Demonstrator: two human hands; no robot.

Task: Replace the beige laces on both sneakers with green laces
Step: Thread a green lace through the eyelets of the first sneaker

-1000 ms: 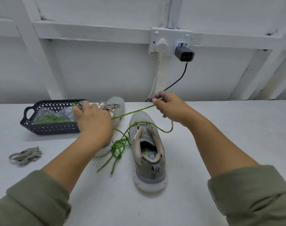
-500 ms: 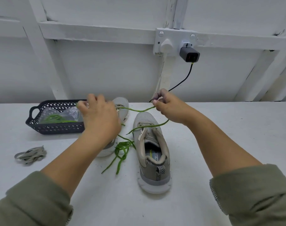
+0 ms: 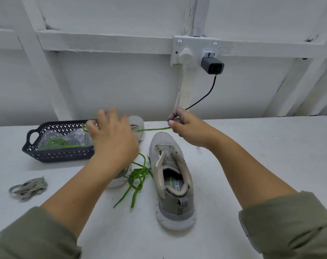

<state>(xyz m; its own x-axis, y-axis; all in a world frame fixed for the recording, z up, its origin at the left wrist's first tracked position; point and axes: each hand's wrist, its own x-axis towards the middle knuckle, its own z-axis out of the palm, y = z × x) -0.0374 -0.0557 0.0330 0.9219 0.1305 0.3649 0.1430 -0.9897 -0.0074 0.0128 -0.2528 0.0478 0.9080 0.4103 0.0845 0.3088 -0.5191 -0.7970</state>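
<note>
Green cord lace [image 3: 153, 129] is pinched by the right hand [image 3: 188, 128]; the left hand [image 3: 112, 141] grip is unclear. Insole of the grey mesh sneaker [image 3: 166, 143] reads "ORY FO".

The green lace [image 3: 153, 129] is now drawn taut and nearly level between left hand [image 3: 113, 141] and right hand [image 3: 187, 129]. Its slack loop has cleared the unlaced sneaker [image 3: 165, 143]. Left fingers have lifted.
</note>
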